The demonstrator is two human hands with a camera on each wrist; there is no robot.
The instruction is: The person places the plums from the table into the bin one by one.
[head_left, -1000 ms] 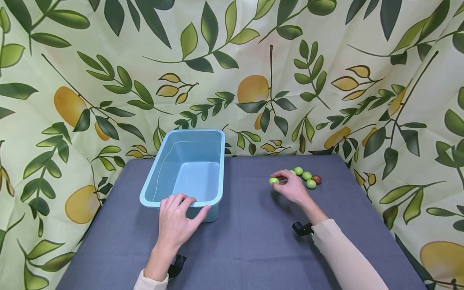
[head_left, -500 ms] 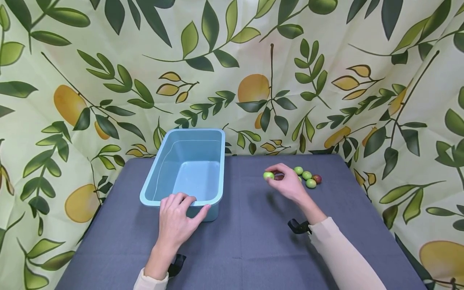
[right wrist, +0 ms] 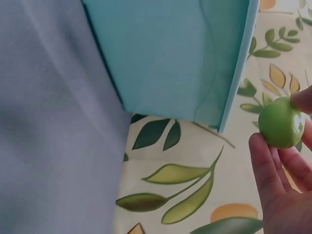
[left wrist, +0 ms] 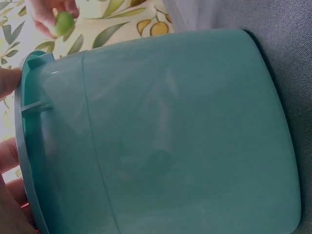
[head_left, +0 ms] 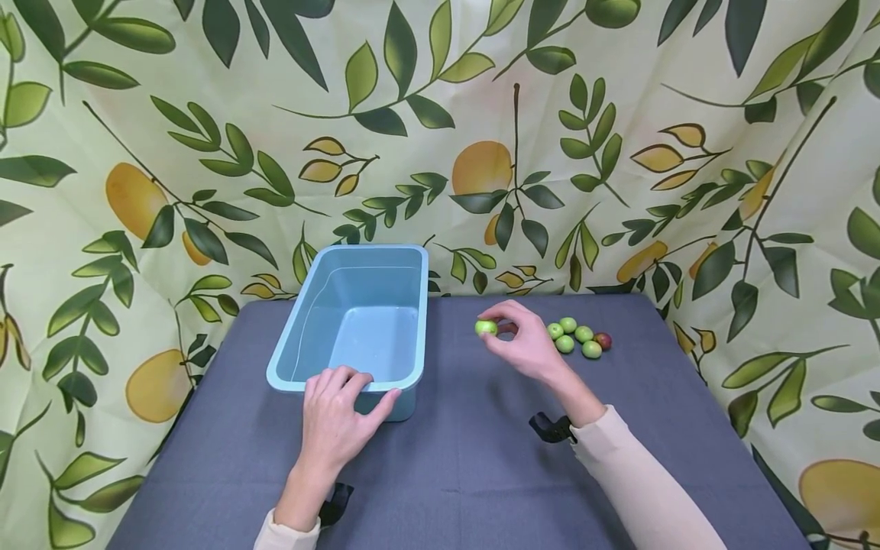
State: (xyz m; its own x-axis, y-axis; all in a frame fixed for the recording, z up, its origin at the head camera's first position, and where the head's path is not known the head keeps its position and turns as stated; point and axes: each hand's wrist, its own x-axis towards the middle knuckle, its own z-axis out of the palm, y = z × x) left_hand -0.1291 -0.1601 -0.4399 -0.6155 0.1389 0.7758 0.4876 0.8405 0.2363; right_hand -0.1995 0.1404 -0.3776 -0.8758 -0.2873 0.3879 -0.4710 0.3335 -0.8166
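Observation:
A light blue plastic tub [head_left: 277,359] stands on the left half of the table. My left hand [head_left: 338,412] grips its near rim, fingers bent over the edge and thumb spread along the front. In the right wrist view, my right hand [right wrist: 287,170] pinches a small round green fruit [right wrist: 280,123] between thumb and fingertips. The head view has this hand above the table, between the tub and a cluster of similar green fruits [head_left: 583,334]. A dark red fruit [head_left: 603,341] lies at the right of that cluster. The tub's visible inside holds nothing.
A dark grey-blue cloth [head_left: 467,458] covers the table. Behind it hangs a leaf-and-fruit patterned curtain [head_left: 406,191], close to the tub's far end. Black straps [head_left: 550,428] circle both wrists.
My right hand has carried the green fruit leftward and slightly up, away from the cluster, which now shows more fully. My left hand and the tub have stayed put.

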